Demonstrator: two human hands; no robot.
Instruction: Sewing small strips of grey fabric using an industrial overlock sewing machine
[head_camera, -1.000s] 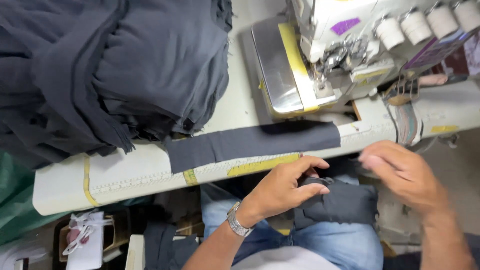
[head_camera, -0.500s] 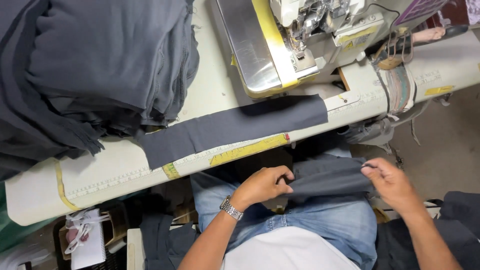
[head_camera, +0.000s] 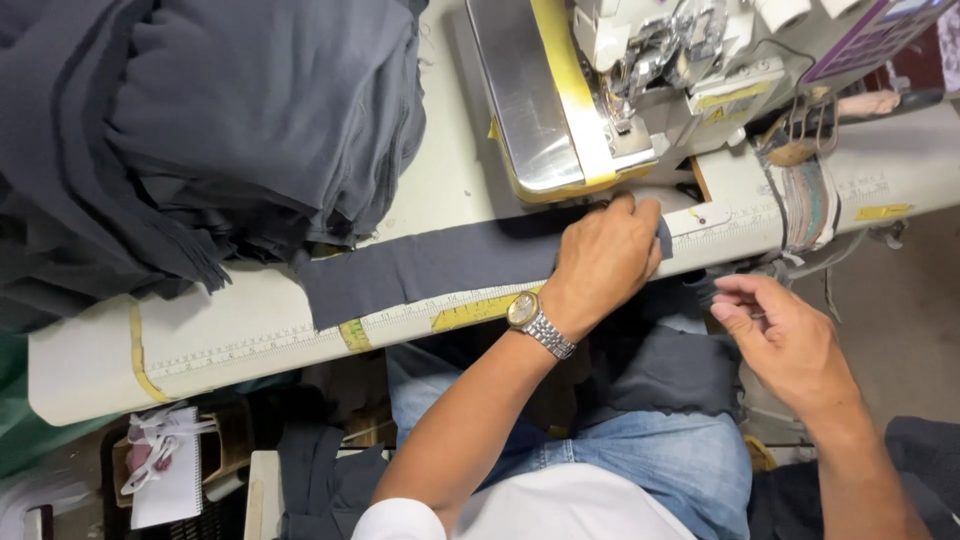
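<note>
From the head camera, looking down, the left hand (head_camera: 605, 255) lies flat with its fingers spread and together pressing on the right end of a dark grey fabric strip (head_camera: 430, 268), which stretches along the front edge of the pale worktop (head_camera: 210, 340) over a printed measuring scale. Just beyond the fingertips stands the sewing machine (head_camera: 600, 90) with its shiny metal bed. A silver wristwatch (head_camera: 538, 322) sits on that wrist. The right hand (head_camera: 785, 335) hovers off the worktop's edge above the lap, fingers loosely curled, thumb and forefinger pinched on something too small to make out. A tall pile of dark grey cloth (head_camera: 200, 130) fills the worktop's left side.
</note>
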